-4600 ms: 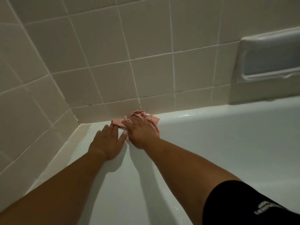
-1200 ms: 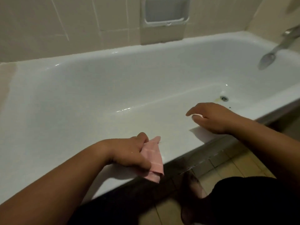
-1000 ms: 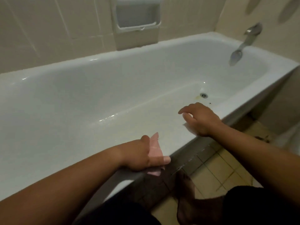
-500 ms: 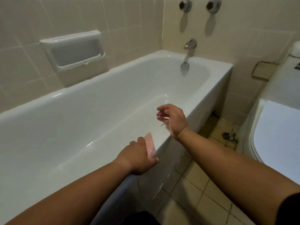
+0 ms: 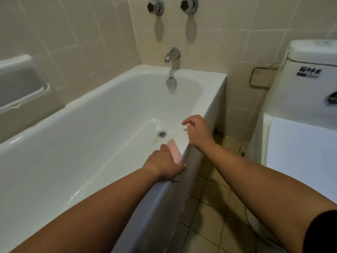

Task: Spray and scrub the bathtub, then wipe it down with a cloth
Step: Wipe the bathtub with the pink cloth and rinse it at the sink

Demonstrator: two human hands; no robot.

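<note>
The white bathtub (image 5: 102, 99) fills the left and middle of the view, with a drain (image 5: 162, 134) near its faucet end. My left hand (image 5: 165, 164) presses a pink cloth (image 5: 174, 151) onto the tub's near rim, thumb hooked over the outer edge and fingers on top of the cloth. My right hand (image 5: 198, 131) hovers just above the rim a little further toward the faucet, fingers loosely curled and holding nothing.
A metal spout (image 5: 172, 69) and two wall knobs (image 5: 155, 7) sit above the tub's far end. A recessed soap dish (image 5: 20, 86) is in the left wall. A toilet (image 5: 302, 114) stands close on the right, with a narrow strip of tiled floor (image 5: 209, 207) between.
My view has swung right toward the faucet end. The left hand has slid the cloth along the near rim toward the drain end. The right hand stays raised just ahead of it.
</note>
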